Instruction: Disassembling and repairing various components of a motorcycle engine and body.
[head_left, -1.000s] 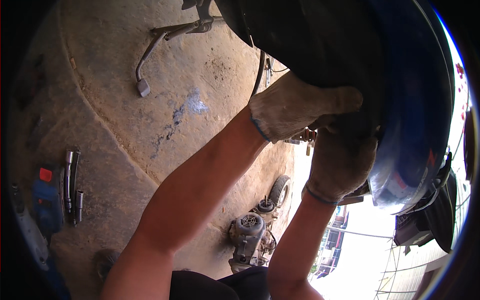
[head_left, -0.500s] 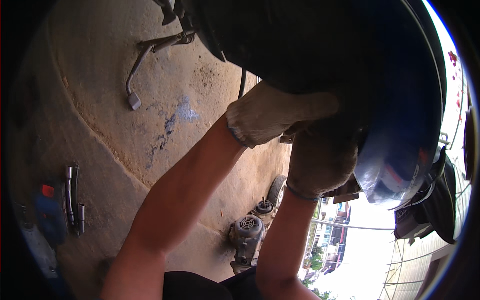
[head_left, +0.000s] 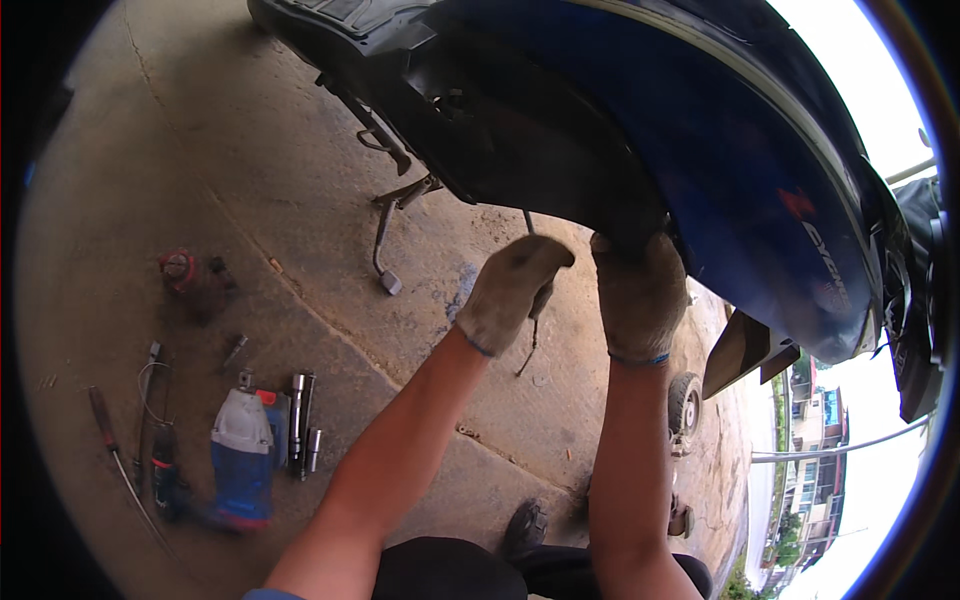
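The scooter bodywork (head_left: 700, 160) lies above your hands, its long axis sloping from the frame's upper left down to the right. Your right hand (head_left: 642, 300) is nearer, fingertips hidden against the black panel (head_left: 545, 140); your left hand (head_left: 512, 292) curls mid-frame. Whether either grasps anything, you cannot tell.

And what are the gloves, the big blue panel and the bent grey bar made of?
Gloves: probably knitted fabric, matt, with snug blue-edged cuffs. Blue panel: likely plastic, glossy where light glints, though painted metal is possible. Bent grey bar: probably metal, dull, slim and tube-like.
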